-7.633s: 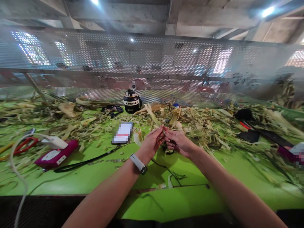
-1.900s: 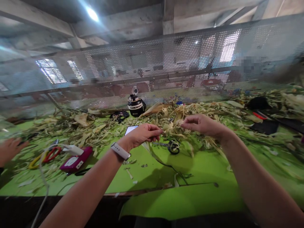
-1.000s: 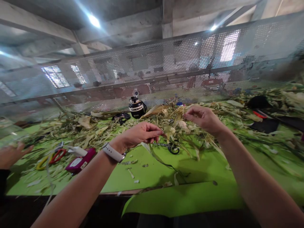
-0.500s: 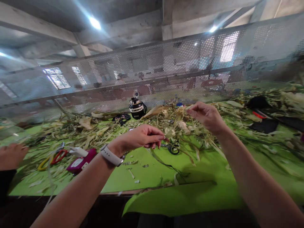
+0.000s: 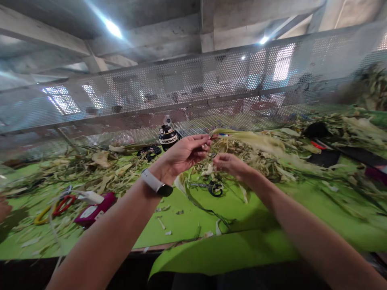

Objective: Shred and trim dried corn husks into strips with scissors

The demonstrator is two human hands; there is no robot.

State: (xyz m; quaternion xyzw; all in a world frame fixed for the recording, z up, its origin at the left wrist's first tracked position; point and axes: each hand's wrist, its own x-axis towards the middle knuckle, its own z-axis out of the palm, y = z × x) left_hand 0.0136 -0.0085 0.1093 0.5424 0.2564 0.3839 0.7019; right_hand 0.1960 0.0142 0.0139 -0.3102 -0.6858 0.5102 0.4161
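Note:
My left hand (image 5: pixel 190 151), with a white-strapped watch (image 5: pixel 155 183) on its wrist, is raised above the table, finger and thumb pinched on the end of a long pale corn husk (image 5: pixel 248 139). The husk stretches out to the right, its far end smeared by motion. Lower and to the right, my right hand (image 5: pixel 231 164) has its fingers pressed together beside the pile of dry husk strips (image 5: pixel 266 161). Whatever it may hold is too small to make out. Black-handled scissors (image 5: pixel 214 189) lie on the green table cover (image 5: pixel 193 217) below both hands.
A black bottle (image 5: pixel 168 138) stands at the back before a perforated metal screen (image 5: pixel 187 92). Left of me are a purple box (image 5: pixel 95 211) with a white plug and a cable, and red-and-yellow-handled scissors (image 5: pixel 65 204). Part of another person's hand (image 5: pixel 3 208) shows at the left edge.
My left hand has risen, and a long husk now extends from its fingers. My right hand has moved left and down, closer to it. The other person's hand has mostly left view.

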